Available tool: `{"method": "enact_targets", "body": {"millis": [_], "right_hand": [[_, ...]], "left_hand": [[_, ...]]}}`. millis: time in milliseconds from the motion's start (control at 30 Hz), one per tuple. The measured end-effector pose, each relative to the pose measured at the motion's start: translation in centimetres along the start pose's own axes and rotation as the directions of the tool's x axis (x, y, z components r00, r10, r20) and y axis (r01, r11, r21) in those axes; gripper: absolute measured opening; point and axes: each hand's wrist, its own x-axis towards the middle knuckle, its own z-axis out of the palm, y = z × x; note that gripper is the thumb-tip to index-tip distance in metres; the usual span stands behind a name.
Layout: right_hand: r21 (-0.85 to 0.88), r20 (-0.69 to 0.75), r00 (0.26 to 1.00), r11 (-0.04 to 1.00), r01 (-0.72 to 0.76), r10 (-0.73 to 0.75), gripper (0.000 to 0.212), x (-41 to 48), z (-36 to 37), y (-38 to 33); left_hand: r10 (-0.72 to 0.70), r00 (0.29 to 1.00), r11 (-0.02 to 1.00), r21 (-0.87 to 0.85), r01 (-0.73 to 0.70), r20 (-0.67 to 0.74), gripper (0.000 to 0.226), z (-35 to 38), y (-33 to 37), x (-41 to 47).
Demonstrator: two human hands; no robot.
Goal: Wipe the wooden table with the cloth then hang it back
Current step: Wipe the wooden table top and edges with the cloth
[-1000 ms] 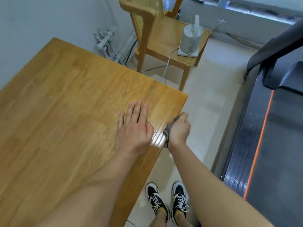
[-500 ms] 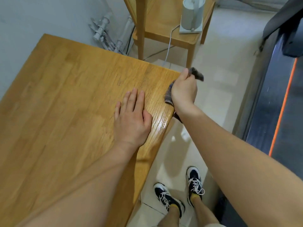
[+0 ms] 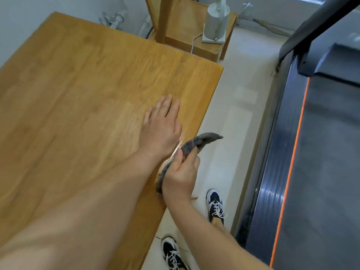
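Observation:
The wooden table fills the left of the view, its right edge running diagonally down the middle. My left hand lies flat on the tabletop near that edge, fingers spread and holding nothing. My right hand grips a grey cloth against the table's right edge, just behind my left hand. One end of the cloth sticks out over the floor; the other end hangs below my fist along the table's side. A wet sheen shows on the edge beside the cloth.
A wooden chair stands beyond the table's far corner with a white kettle on its seat. A dark treadmill with an orange stripe runs along the right. My feet in black-and-white sneakers stand on pale floor tiles between.
My right hand has slid the cloth back along the table's right edge from near the far corner toward me. My left hand stays flat on the tabletop.

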Motion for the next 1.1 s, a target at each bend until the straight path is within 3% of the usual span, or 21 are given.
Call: {"method": "enact_targets", "body": {"millis": [100, 233, 433, 533, 633, 900, 1100], "right_hand": [[-0.084, 0.061, 0.997, 0.995, -0.047, 0.052, 0.061, -8.6, 0.2, 2.0], [-0.125, 0.112, 0.994, 0.992, -0.006, 0.020, 0.063, -13.9, 0.0, 3.1], [-0.183, -0.074, 0.997, 0.982, -0.040, 0.027, 0.052, -3.5, 0.0, -1.2], [-0.170, -0.107, 0.994, 0.984, -0.057, 0.039, 0.047, 1.7, -0.2, -3.0], [-0.160, -0.084, 0.996, 0.986, -0.043, 0.030, 0.050, 1.3, -0.1, -2.7], [-0.061, 0.032, 0.993, 0.992, 0.113, -0.111, 0.064, -17.1, 1.5, 5.9], [-0.052, 0.149, 0.988, 0.998, 0.045, -0.037, 0.067, -24.8, 0.6, 7.4]], "left_hand": [[0.097, 0.994, 0.994, 0.049, -0.100, 0.054, 0.057, -0.5, -2.7, -7.8], [0.062, 0.996, 0.996, 0.065, -0.067, 0.069, 0.057, -1.8, -7.0, -17.1], [0.024, 0.998, 0.997, 0.077, -0.029, 0.055, 0.057, -2.2, -8.0, -21.5], [0.032, 0.999, 0.997, 0.066, -0.033, 0.016, 0.056, -1.9, -8.1, -21.5], [0.024, 1.000, 0.998, 0.062, -0.024, -0.012, 0.055, -1.8, -8.4, -21.7], [0.006, 1.000, 0.997, 0.077, -0.004, -0.029, 0.056, -1.8, -8.1, -21.5], [-0.050, 0.998, 0.999, -0.006, 0.050, 0.036, 0.055, -1.7, -8.4, -25.1]]}}
